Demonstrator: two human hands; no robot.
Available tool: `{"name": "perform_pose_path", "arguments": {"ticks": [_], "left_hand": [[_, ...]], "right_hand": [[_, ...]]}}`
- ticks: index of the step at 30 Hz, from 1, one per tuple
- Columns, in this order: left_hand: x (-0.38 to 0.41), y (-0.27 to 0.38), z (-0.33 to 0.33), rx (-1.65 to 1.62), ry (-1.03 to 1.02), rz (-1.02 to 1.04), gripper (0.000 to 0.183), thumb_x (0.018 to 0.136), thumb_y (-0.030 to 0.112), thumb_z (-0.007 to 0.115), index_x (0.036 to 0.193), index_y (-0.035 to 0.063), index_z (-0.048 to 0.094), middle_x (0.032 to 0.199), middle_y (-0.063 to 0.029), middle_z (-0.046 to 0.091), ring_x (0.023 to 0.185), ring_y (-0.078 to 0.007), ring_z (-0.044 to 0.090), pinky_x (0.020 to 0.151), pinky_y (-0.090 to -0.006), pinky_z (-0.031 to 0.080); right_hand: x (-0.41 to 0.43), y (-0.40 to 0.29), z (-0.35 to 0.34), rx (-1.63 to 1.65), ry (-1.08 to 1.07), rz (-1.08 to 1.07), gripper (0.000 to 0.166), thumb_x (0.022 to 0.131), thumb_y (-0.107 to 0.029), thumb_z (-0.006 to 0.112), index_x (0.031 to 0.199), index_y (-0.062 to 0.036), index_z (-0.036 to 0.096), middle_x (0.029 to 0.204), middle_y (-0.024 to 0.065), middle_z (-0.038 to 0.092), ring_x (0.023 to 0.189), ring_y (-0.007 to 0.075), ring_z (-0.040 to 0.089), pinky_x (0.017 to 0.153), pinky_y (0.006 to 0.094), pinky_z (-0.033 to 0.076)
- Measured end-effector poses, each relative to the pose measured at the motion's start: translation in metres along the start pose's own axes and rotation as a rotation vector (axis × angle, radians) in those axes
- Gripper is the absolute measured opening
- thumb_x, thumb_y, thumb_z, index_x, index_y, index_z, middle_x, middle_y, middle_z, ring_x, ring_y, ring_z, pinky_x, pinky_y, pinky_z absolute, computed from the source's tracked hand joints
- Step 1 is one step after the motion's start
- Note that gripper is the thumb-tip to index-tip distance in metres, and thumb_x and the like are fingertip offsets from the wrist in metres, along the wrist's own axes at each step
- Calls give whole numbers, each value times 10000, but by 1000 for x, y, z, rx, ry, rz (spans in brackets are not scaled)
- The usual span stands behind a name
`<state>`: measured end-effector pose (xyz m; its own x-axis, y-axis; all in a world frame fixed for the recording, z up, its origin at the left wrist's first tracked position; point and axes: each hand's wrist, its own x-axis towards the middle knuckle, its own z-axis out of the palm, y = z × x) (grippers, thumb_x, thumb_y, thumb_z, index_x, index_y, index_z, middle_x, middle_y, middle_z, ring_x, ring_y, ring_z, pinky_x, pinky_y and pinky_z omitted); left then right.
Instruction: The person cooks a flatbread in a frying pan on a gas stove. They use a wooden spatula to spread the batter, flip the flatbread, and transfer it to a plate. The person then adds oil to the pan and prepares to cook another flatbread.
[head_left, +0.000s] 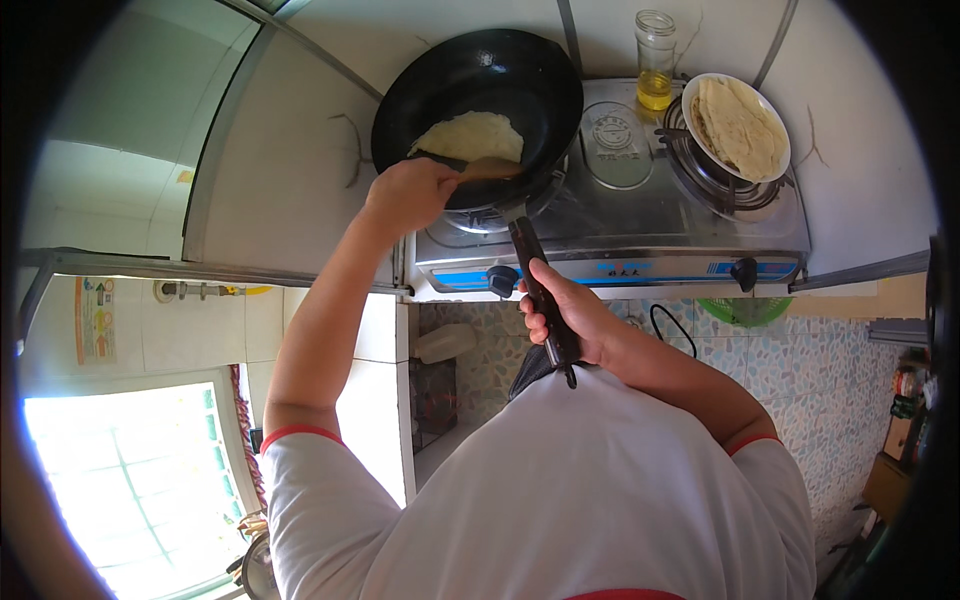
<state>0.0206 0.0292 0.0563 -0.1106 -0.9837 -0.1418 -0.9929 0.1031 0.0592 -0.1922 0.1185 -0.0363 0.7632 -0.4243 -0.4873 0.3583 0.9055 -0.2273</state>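
Note:
A black wok sits tilted over the left burner of a gas stove. Inside it lies a pale flatbread, seemingly folded in half. My left hand reaches over the wok's near rim and grips a wooden spatula, whose blade lies along the near edge of the flatbread. The spatula's handle is mostly hidden by my fingers. My right hand is wrapped around the wok's dark handle, which points towards my body.
On the right burner rests a white plate with folded flatbreads. An open glass jar of yellow oil stands behind, near the wall. Two black knobs, left and right, project from the stove's front.

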Motion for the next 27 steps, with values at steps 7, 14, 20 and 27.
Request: {"name": "perform_pose_path", "arguments": {"ticks": [7,14,20,27], "left_hand": [[34,-54,0,-118,126,-146,240,845,266,504,942,110,660,889,-128,639,842,-318,602,734,-389,485],[40,-37,22,129,49,-185,252,864,266,472,929,119,666,878,-159,633,843,-329,602,748,-412,480],[49,-55,19,193,45,-113,253,861,258,469,941,117,663,887,-154,633,848,-339,597,756,-407,478],[49,-25,24,174,105,-11,254,864,261,472,969,125,659,851,-144,637,825,-336,599,738,-408,481]], "right_hand": [[1,0,0,-12,-17,-7,400,840,-466,557,883,-74,493,727,14,479,536,75,446,479,212,378],[0,0,-1,1,-8,10,393,840,-459,563,880,-74,491,722,17,475,532,79,445,482,216,379],[-2,-2,2,-3,-9,11,348,871,-423,523,851,-80,467,711,25,472,542,98,449,476,239,385],[-1,-2,0,-9,-2,6,393,837,-457,567,878,-75,487,718,13,480,521,76,442,476,215,380]]}}
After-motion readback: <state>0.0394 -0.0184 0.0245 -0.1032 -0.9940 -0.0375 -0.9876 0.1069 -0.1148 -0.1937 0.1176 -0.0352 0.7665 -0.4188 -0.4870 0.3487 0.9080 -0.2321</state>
